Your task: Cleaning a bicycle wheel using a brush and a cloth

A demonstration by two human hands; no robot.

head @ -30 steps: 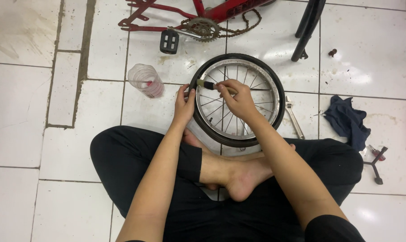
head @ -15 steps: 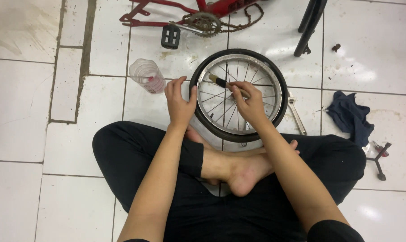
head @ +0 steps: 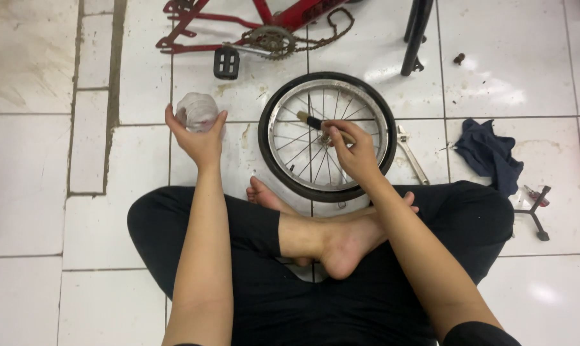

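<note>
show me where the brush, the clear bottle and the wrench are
brush (head: 310, 120), head view, on its dark ferrule over the spokes.
clear bottle (head: 197, 110), head view, on its crumpled body.
wrench (head: 413, 157), head view, on its shaft.

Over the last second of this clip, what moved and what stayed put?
The left hand left the wheel's near rim, moved out to the left and closed around the clear plastic container on the floor. The right hand kept hold of the small brush, its tip sliding a little across the spokes. The wheel, the spanner, the blue rag and the red bike frame did not move.
</note>
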